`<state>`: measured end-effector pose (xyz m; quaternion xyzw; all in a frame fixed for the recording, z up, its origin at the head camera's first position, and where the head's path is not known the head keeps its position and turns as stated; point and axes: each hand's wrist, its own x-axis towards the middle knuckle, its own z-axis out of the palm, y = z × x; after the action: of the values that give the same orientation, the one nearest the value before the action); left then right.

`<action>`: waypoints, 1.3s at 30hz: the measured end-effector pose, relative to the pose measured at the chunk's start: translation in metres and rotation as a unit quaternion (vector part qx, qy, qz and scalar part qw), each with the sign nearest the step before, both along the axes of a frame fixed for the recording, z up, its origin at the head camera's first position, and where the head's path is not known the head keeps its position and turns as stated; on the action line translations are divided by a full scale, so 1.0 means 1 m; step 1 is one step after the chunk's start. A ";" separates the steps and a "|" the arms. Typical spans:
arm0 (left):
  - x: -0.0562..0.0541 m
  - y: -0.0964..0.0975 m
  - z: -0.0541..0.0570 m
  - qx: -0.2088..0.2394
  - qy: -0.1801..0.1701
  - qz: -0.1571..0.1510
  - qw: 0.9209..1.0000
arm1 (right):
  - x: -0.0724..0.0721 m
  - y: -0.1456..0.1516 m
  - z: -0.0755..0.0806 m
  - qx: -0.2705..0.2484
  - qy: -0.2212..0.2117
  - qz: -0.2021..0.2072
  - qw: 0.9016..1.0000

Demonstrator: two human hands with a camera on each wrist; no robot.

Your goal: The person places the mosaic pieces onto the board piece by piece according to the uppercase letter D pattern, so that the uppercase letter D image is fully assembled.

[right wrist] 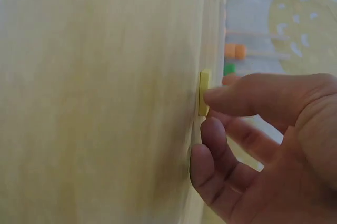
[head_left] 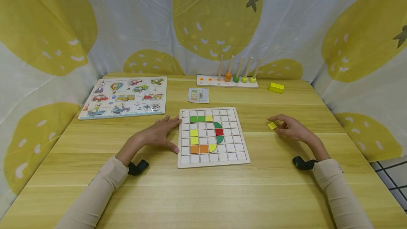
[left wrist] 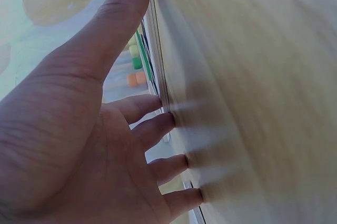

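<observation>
A wooden grid board (head_left: 235, 156) lies in the middle of the table in the head view. It carries green square tiles (head_left: 197, 119), yellow tiles (head_left: 194, 136), orange tiles (head_left: 199, 149), a red tile (head_left: 219, 131) and rounded green pieces (head_left: 218, 125). My left hand (head_left: 160, 133) rests beside the board with fingers spread, fingertips and thumb at its left edge. To the right of the board, my right hand (head_left: 292, 127) pinches a small yellow square tile (head_left: 272, 125) low over the tabletop. The right wrist view shows the thumb against that tile (right wrist: 204, 93).
Behind the board lies a printed pattern card (head_left: 198, 95). A vehicle picture puzzle (head_left: 127, 98) lies at the back left. A peg stand (head_left: 227, 81) with coloured beads stands at the back. A yellow block (head_left: 276, 87) is at the back right. Fruit-print curtains (head_left: 152, 17) enclose the table.
</observation>
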<state>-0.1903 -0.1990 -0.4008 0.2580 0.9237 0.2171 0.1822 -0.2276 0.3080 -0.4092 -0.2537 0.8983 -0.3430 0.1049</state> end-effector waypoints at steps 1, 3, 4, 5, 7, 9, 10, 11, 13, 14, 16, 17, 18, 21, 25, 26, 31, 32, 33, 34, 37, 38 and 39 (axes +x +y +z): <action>0.000 0.000 0.000 -0.001 0.000 0.000 1.000 | 0.000 0.001 0.000 0.006 0.002 -0.001 1.000; 0.000 0.000 0.000 -0.002 0.000 0.001 1.000 | -0.001 0.001 0.001 0.020 0.004 -0.006 1.000; 0.000 0.000 0.000 -0.002 0.000 0.001 1.000 | -0.001 0.001 0.001 0.024 0.006 -0.008 1.000; 0.000 0.000 0.000 -0.003 0.000 0.002 1.000 | -0.002 0.001 0.000 0.028 0.008 -0.011 1.000; 0.000 0.000 0.000 -0.003 -0.001 0.003 1.000 | -0.003 0.001 0.000 0.034 0.013 -0.015 0.999; 0.000 0.000 0.000 -0.003 -0.003 0.003 1.000 | -0.003 0.000 0.000 0.037 0.014 -0.019 0.999; 0.000 0.000 0.000 -0.003 -0.003 0.003 1.000 | -0.003 0.000 0.000 0.039 0.014 -0.021 0.999; 0.000 0.000 -0.001 -0.003 -0.003 0.003 1.000 | -0.003 0.000 0.000 0.040 0.013 -0.024 0.999; 0.000 0.000 -0.001 -0.002 -0.003 0.002 1.000 | -0.004 0.000 0.000 0.039 0.008 -0.026 0.999; 0.000 0.000 -0.001 -0.001 -0.003 0.002 1.000 | -0.004 0.000 -0.001 0.037 0.004 -0.029 0.999; 0.000 0.000 -0.001 0.000 -0.003 0.002 1.000 | -0.006 0.001 -0.002 0.034 -0.003 -0.032 0.999; 0.000 0.000 -0.001 0.001 -0.003 0.002 1.000 | -0.006 0.002 -0.002 0.032 -0.006 -0.033 0.999; 0.000 0.000 -0.001 0.001 -0.003 0.001 1.000 | -0.007 0.002 -0.003 0.031 -0.007 -0.035 0.999; 0.000 0.000 -0.001 0.002 -0.003 0.001 1.000 | -0.008 0.003 -0.004 0.030 -0.015 -0.044 0.998; -0.001 0.000 -0.001 -0.001 -0.003 0.003 1.000 | -0.009 0.002 -0.003 0.032 -0.009 -0.052 0.998; -0.001 0.000 -0.001 -0.002 -0.003 0.004 1.000 | -0.009 0.002 -0.003 0.032 -0.008 -0.053 0.998; -0.001 0.000 -0.001 -0.004 -0.003 0.006 1.000 | -0.009 -0.002 0.002 0.006 -0.018 -0.051 0.999; -0.001 0.000 -0.001 -0.004 -0.004 0.006 1.000 | -0.010 -0.004 0.003 0.000 -0.022 -0.049 0.999; -0.001 0.000 -0.001 -0.004 -0.004 0.006 1.000 | -0.010 -0.005 0.003 -0.006 -0.024 -0.047 0.999; -0.001 0.000 -0.001 -0.004 -0.004 0.005 1.000 | -0.010 -0.006 0.004 -0.010 -0.024 -0.045 0.999; -0.001 0.000 -0.001 -0.003 -0.003 0.004 1.000 | -0.012 -0.010 0.003 -0.021 -0.019 -0.038 0.999; -0.001 0.000 0.000 -0.003 -0.002 0.004 1.000 | -0.013 -0.012 0.002 -0.025 -0.016 -0.036 0.999; -0.001 0.000 0.000 -0.003 -0.001 0.004 1.000 | -0.014 -0.013 0.002 -0.027 -0.013 -0.035 0.999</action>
<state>-0.1910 -0.1990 -0.4013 0.2535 0.9251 0.2152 0.1834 -0.2413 0.2948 -0.4071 -0.2207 0.8955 -0.3740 0.0973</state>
